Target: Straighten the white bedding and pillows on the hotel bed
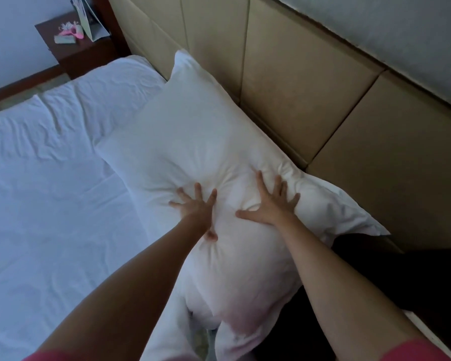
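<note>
Pillow (193, 142) lay against the headboard (310, 100), at 12 o'clock from the person, with wrinkly sheet (50, 178) at 9 o'clock. Left hand (197, 208) and right hand (270, 207) pressed flat, fingers spread wide, holding nothing. It looked soft, light and squishy, so its 2 ends seemed best to grab.

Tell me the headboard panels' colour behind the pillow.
Plain beige, no pattern, on the headboard panels behind the pillow; head view shows it.

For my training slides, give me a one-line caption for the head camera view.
Both hands, left and right, press flat on a white pillow beside the tan headboard.
</note>
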